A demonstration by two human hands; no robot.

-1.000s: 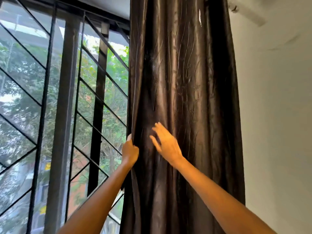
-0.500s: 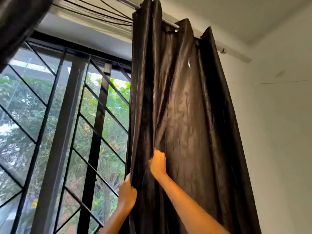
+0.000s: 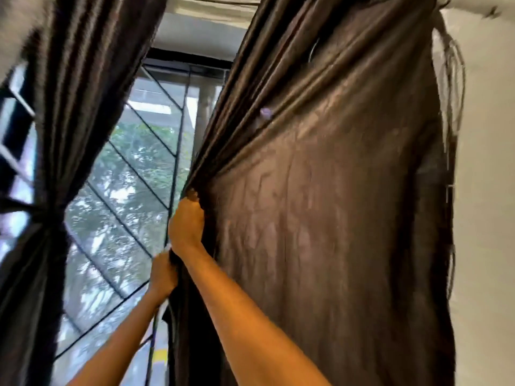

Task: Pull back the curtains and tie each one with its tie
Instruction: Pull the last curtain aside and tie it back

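We've got both hands on the inner edge of the dark brown satin curtain on the right (image 3: pixel 334 218). Our right hand (image 3: pixel 186 222) is fisted tight around a bunch of gathered pleats, and our left hand (image 3: pixel 163 275) sits just below it, closed on the same edge. The matching dark brown curtain on the left (image 3: pixel 69 107) looks already cinched at the waist by its dark fabric tie (image 3: pixel 41 210), so by our reckoning this is the second half of the job.

Tips for this step: keep the bundle compact, gather the rest of the width fold by fold toward the white wall (image 3: pixel 487 162), and don't yank downward — the fabric is stretched taut from the top, and hard pulls could stress wherever it hangs. Hold the bunch with one hand while the other goes for the tie, which we can't spot on this side yet.

Compared with half a second ago, our right hand has moved off the front face and over to the edge, right above the left. The view has swung too — the left curtain now fills that side, and the black diamond window grille (image 3: pixel 145 168) shows between the two.
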